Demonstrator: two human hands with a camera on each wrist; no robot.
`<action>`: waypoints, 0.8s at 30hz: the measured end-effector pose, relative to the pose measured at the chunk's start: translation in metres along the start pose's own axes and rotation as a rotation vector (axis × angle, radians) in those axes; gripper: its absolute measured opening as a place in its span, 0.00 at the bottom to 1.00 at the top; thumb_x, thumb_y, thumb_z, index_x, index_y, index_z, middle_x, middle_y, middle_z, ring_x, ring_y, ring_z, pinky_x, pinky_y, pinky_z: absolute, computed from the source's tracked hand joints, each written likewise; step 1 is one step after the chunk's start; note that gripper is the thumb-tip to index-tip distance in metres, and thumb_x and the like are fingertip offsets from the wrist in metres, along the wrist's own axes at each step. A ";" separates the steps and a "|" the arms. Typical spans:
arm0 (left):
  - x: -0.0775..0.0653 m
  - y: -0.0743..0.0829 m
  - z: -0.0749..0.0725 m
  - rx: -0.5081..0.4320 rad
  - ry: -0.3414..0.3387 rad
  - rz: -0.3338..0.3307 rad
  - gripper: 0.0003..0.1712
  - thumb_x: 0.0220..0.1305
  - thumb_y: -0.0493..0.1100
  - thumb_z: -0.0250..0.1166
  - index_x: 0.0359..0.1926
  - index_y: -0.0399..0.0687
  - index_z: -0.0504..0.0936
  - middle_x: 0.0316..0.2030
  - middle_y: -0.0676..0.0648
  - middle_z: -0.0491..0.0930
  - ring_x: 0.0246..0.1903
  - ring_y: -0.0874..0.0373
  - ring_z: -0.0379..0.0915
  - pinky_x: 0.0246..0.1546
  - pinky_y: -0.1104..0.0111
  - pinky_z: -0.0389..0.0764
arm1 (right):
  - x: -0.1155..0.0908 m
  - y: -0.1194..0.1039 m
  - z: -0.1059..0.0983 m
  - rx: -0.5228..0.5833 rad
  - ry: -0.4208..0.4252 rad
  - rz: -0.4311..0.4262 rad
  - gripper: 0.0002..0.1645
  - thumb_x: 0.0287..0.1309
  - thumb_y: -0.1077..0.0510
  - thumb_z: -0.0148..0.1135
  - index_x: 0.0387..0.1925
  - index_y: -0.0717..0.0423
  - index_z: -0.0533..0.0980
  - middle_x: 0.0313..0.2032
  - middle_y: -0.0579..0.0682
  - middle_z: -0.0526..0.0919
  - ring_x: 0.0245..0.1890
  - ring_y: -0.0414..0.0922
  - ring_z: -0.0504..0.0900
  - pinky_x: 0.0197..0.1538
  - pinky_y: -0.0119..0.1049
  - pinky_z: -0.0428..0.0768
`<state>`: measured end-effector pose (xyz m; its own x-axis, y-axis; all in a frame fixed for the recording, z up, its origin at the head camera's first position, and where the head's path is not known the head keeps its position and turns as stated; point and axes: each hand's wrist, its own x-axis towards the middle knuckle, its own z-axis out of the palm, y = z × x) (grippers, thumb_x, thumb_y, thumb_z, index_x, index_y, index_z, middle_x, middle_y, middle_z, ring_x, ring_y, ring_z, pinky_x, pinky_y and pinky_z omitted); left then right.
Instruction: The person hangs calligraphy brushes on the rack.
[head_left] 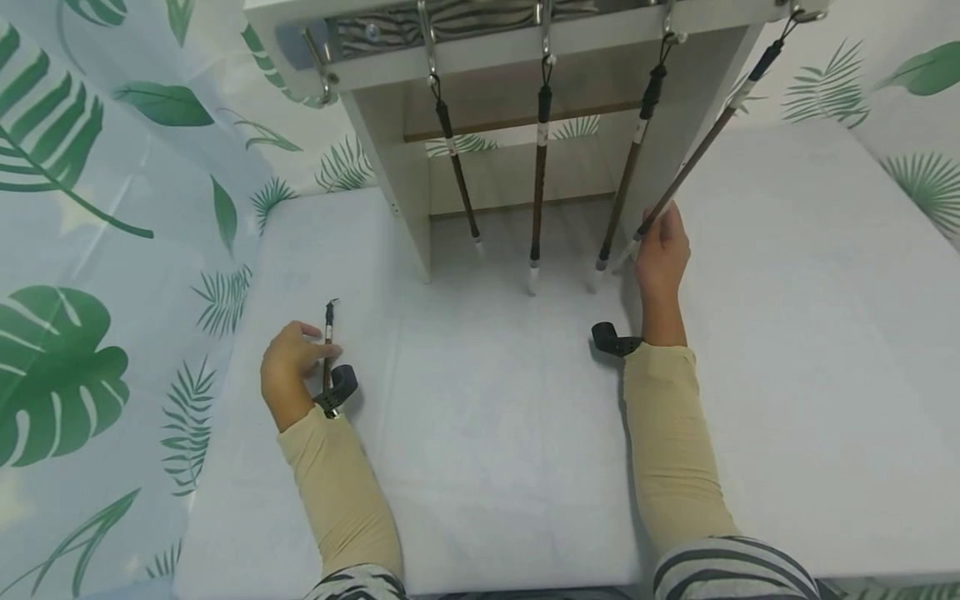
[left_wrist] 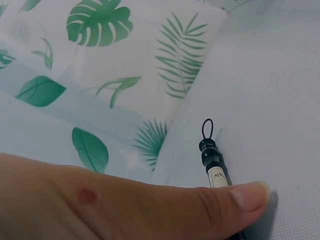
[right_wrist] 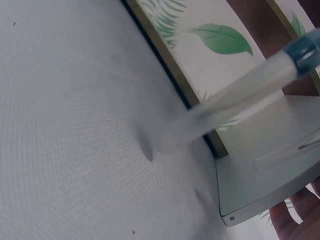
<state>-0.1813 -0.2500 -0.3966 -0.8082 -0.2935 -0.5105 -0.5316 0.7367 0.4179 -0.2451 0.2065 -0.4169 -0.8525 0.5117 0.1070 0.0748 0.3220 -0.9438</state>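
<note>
A dark calligraphy brush (head_left: 328, 325) with a hanging loop, black end and pale label (left_wrist: 217, 177) lies along the cloth at the left. My left hand (head_left: 291, 362) is at this brush, its straight thumb (left_wrist: 235, 200) crossing over the handle; the other fingers are mostly hidden. Several calligraphy brushes with pale, capped tips, among them the middle one (head_left: 540, 167), hang from hooks on a white rack (head_left: 378, 167). Beside the rack's right panel, close to the lower end of the rightmost brush (head_left: 701, 150), is my right hand (head_left: 662, 254), fingers loosely bent and holding nothing visible.
The leftmost hook (head_left: 322, 67) bears no brush. A white cloth (head_left: 502, 433) covers the table, and a leaf-patterned sheet (head_left: 67, 250) hangs at the left and back. The rack's side panel (right_wrist: 270, 195) stands between the right fingers and the hanging brushes.
</note>
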 end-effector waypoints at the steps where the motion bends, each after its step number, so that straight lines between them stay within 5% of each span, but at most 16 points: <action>1: 0.001 0.000 0.000 0.005 -0.006 0.003 0.31 0.60 0.45 0.65 0.60 0.37 0.66 0.50 0.34 0.73 0.43 0.43 0.75 0.34 0.64 0.75 | 0.000 0.000 0.000 0.000 0.002 -0.002 0.22 0.73 0.47 0.38 0.62 0.41 0.68 0.65 0.40 0.71 0.64 0.34 0.67 0.66 0.36 0.69; 9: 0.000 -0.001 -0.001 0.087 -0.057 0.000 0.29 0.59 0.46 0.65 0.57 0.36 0.71 0.47 0.35 0.76 0.42 0.44 0.74 0.35 0.63 0.74 | 0.000 0.000 -0.001 0.004 -0.001 0.008 0.22 0.72 0.47 0.39 0.63 0.40 0.67 0.65 0.41 0.71 0.64 0.35 0.68 0.66 0.36 0.69; 16: 0.000 -0.002 -0.002 0.059 -0.128 0.030 0.28 0.60 0.43 0.65 0.57 0.34 0.69 0.46 0.36 0.76 0.42 0.45 0.73 0.39 0.61 0.76 | 0.000 -0.001 -0.001 0.020 -0.002 0.008 0.22 0.72 0.47 0.39 0.63 0.39 0.68 0.65 0.40 0.70 0.64 0.33 0.67 0.66 0.36 0.69; 24: 0.000 0.003 -0.003 0.055 -0.101 0.051 0.24 0.60 0.40 0.63 0.55 0.33 0.71 0.42 0.39 0.75 0.37 0.51 0.71 0.35 0.66 0.74 | 0.000 -0.001 0.000 0.025 -0.002 0.011 0.21 0.72 0.46 0.40 0.60 0.42 0.69 0.64 0.42 0.72 0.62 0.34 0.68 0.65 0.36 0.70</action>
<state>-0.1834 -0.2498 -0.3932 -0.8025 -0.1941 -0.5641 -0.4736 0.7824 0.4044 -0.2455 0.2066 -0.4160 -0.8525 0.5140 0.0957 0.0716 0.2961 -0.9525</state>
